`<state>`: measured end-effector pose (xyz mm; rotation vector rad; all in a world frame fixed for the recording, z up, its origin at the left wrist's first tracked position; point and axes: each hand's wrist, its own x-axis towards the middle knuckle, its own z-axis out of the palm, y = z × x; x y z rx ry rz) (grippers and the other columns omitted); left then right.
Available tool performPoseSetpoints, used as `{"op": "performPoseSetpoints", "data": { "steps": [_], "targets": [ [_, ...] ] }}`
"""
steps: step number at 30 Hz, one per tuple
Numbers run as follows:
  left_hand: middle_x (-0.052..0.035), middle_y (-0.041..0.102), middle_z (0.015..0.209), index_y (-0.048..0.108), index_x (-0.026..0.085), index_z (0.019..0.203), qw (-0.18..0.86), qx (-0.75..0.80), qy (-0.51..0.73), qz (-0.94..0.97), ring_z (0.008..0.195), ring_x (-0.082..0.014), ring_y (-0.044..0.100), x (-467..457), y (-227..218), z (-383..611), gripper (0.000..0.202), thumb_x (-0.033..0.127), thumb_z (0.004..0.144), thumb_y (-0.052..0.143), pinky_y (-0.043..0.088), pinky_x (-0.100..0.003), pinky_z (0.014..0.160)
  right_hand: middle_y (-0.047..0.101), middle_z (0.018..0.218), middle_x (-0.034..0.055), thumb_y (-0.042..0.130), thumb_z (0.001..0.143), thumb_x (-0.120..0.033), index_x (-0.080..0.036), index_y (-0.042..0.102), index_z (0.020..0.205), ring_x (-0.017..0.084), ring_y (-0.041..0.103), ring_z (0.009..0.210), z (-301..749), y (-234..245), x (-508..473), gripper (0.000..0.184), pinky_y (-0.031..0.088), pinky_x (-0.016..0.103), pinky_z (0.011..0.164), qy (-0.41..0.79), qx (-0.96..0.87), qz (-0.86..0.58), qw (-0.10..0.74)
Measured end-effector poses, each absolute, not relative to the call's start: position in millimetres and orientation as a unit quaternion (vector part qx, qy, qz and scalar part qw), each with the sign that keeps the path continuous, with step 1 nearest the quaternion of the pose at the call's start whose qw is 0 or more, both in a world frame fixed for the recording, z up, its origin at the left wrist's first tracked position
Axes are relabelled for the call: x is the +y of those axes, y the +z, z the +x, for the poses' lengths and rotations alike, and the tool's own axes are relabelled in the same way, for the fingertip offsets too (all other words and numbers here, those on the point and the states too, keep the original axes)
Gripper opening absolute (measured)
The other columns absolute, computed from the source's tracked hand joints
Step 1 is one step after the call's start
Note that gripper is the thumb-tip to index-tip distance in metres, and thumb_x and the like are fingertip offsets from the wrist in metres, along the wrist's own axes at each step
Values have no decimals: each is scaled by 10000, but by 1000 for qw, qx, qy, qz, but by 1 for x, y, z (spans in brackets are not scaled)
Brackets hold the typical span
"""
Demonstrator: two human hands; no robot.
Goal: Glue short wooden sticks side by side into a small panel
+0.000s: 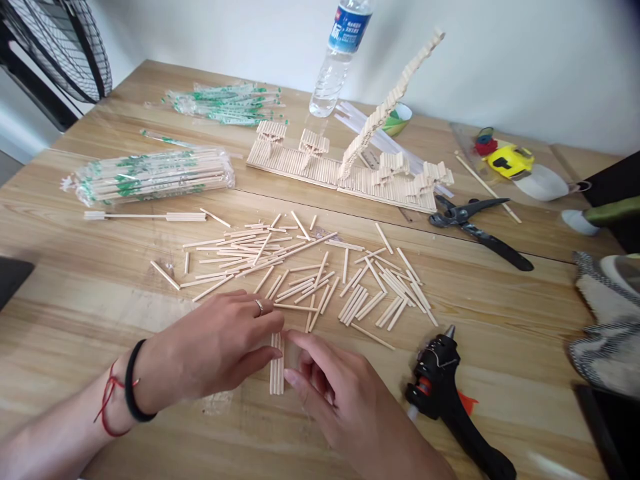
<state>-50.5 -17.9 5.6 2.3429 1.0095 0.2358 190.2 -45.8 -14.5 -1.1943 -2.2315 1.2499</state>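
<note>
A small row of short wooden sticks [277, 373] lies side by side on the table, pointing away from me. My left hand [215, 347] closes on the row's far left part, its thumb along the left edge and its fingers over the far end. From the other side, my right hand [345, 393] presses on the same row with thumb and index finger, the other fingers curled under. The sticks' far ends are partly hidden by my fingers. Just beyond my hands, loose wooden sticks [300, 287] are scattered. A black hot glue gun [440, 380] rests right of my right hand.
Behind stand a stick-built model [320, 160] with a tall curved piece and a water bottle [340, 60]. Packed sticks [155, 175], green-white wrappers [225, 103], pliers [470, 217], a yellow tape measure [510, 161] and a cloth [600, 327] lie around. A fan [65, 47] is far left.
</note>
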Motion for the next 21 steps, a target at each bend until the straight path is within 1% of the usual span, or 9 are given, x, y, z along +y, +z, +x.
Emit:
{"op": "performPoseSetpoints", "data": {
  "steps": [7,14,21],
  "targets": [
    [-9,659,863,582,197,935,288,376,90,876,766,-205,587,-18,6,-50,131,154,1045,637,377,-335,705,750,869,37,586,1059,-202,-136,685,1345,166,606,594,190,-12,-46,310,477,291,550,434,-782,-419,156],
    [-11,665,870,610,190,961,287,377,88,876,770,-206,591,-18,7,-50,96,152,1042,643,384,-340,711,734,843,18,588,1055,-188,-158,678,1331,162,585,576,191,-11,-46,292,471,288,546,434,-782,-419,160],
    [-9,666,872,611,195,959,284,375,92,878,782,-205,596,-18,6,-50,97,147,1040,634,391,-336,716,747,871,38,579,1075,-223,-142,676,1339,162,583,570,191,-11,-46,293,481,290,540,435,-783,-418,154]
  ]
}}
